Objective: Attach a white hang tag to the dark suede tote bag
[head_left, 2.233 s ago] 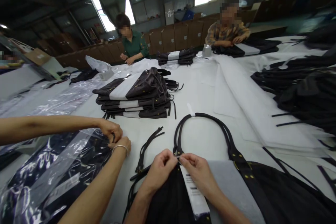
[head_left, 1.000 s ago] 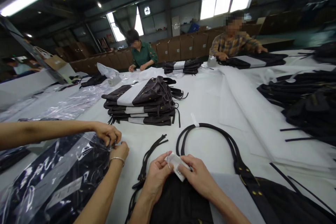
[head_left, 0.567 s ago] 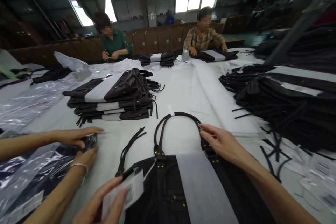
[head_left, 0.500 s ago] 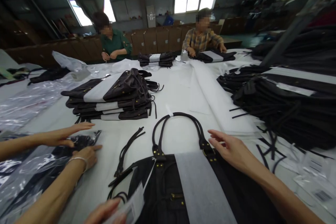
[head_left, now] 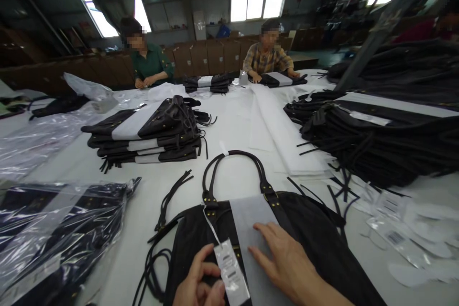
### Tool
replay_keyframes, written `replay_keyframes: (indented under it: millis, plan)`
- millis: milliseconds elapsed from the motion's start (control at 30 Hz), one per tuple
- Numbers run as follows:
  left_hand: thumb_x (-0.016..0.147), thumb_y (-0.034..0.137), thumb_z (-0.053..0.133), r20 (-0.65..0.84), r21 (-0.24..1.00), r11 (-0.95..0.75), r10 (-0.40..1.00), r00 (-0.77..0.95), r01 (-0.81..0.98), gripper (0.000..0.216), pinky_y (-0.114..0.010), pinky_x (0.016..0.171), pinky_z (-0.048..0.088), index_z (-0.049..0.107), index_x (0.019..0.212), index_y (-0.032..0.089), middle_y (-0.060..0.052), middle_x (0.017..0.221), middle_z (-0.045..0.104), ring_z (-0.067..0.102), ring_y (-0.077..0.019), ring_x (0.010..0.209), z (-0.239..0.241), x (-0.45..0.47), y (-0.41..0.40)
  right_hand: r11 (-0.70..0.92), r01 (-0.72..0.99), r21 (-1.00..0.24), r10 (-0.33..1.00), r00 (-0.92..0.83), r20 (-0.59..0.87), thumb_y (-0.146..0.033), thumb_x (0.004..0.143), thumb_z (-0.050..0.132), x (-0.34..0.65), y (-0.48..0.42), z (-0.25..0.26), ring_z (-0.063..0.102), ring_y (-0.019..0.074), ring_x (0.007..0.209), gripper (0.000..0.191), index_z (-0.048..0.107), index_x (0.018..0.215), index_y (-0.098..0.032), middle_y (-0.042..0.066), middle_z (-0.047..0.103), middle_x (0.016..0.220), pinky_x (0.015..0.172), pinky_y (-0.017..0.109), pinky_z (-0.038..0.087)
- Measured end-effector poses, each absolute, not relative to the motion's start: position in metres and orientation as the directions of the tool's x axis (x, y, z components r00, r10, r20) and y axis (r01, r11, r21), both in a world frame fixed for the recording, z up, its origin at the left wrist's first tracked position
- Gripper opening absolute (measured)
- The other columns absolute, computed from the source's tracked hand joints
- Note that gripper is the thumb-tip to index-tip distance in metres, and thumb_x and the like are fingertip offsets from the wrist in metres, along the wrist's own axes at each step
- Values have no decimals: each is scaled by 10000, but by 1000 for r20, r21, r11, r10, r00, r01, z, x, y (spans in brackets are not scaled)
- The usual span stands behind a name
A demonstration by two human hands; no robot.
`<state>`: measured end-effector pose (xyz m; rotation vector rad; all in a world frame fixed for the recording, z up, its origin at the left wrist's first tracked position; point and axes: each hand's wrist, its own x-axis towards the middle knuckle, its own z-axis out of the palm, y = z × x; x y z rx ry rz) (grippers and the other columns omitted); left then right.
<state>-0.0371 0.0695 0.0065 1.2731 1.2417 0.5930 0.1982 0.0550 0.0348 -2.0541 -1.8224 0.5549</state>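
A black handbag (head_left: 315, 239) lies flat on the white table before me, its handles (head_left: 233, 162) arched away from me. A grey paper strip (head_left: 251, 220) runs down the bag's middle. My left hand (head_left: 199, 287) is closed, pinching a white barcode tag (head_left: 231, 272) that hangs by a thin string from the handle's base. My right hand (head_left: 287, 263) lies flat and open on the grey strip, fingers pointing left.
A bagged black handbag in clear plastic (head_left: 53, 234) lies at left. A stack of dark bags (head_left: 150, 138) stands ahead, a larger heap (head_left: 387, 138) at right. Loose tags (head_left: 401, 239) lie at right. Two people work at the far side. White paper sheets (head_left: 283, 134) lie in the middle.
The neighbour's two hands have left the view at left. My right hand came back from the handle and now lies flat on the grey strip. My left hand holds the tag upright.
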Motion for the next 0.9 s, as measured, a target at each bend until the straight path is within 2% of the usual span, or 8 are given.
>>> replay_keyframes:
  millis: [133,233,300,433,533,633,733,900]
  plan:
    - [912,277,385,-76,811,-204,893,444,549,451,-309,723,548,434,1358,245,-138,1208,584,650,-150,728,20,-32,97,-139,937,-321,990,140,-20,-284,797,639,168,58,23,591,296,955,388,576,1165,-177,119,597,1008,794,415,506]
    - [789,32,408,55,454,-650,703,709,609,649,-407,943,492,418,1379,300,-139,1498,336,586,-233,1096,27,-35,117,-142,958,-249,988,151,18,-173,825,569,163,59,15,606,257,887,292,583,1117,-194,96,600,943,754,363,500]
    - [697,-52,417,-35,298,-778,570,821,553,771,-388,947,488,397,1386,294,-120,1481,376,542,-248,1166,28,-34,127,-143,964,-226,988,152,26,-134,838,528,164,61,14,613,227,834,236,587,1054,-208,74,601,897,720,327,491]
    - [791,-1,460,-101,197,-860,461,882,472,538,-268,780,497,490,1261,259,-64,1133,602,590,-181,941,24,-24,141,-157,969,-191,983,172,62,-251,852,571,162,69,16,608,231,840,133,567,979,-211,70,597,878,684,308,474]
    - [899,160,478,-26,110,-902,418,908,418,276,-265,666,456,536,1154,249,-11,875,575,556,-163,769,19,-19,146,-197,969,-148,976,208,65,-301,818,624,156,78,19,603,248,855,153,564,921,-205,83,599,879,667,306,463]
    - [916,173,454,85,26,-909,416,905,416,273,-285,649,437,519,1176,226,-23,865,562,542,-166,752,13,-21,143,-230,964,-133,973,231,-5,-202,832,554,155,86,22,618,246,805,42,585,859,-193,93,615,843,624,297,428]
    - [897,112,437,176,-54,-857,497,850,512,341,-308,683,450,495,1225,185,-47,879,562,541,-169,757,9,-22,138,-214,949,-233,976,200,-86,-143,852,472,162,92,26,628,218,714,154,613,815,-192,73,646,785,596,284,376]
    - [801,22,478,100,-153,-808,560,823,569,485,-275,647,461,476,1269,149,-42,874,562,552,-159,742,9,-18,141,-193,869,-456,980,148,-133,-118,842,433,178,95,31,589,153,586,240,590,675,-187,23,638,637,558,255,299]
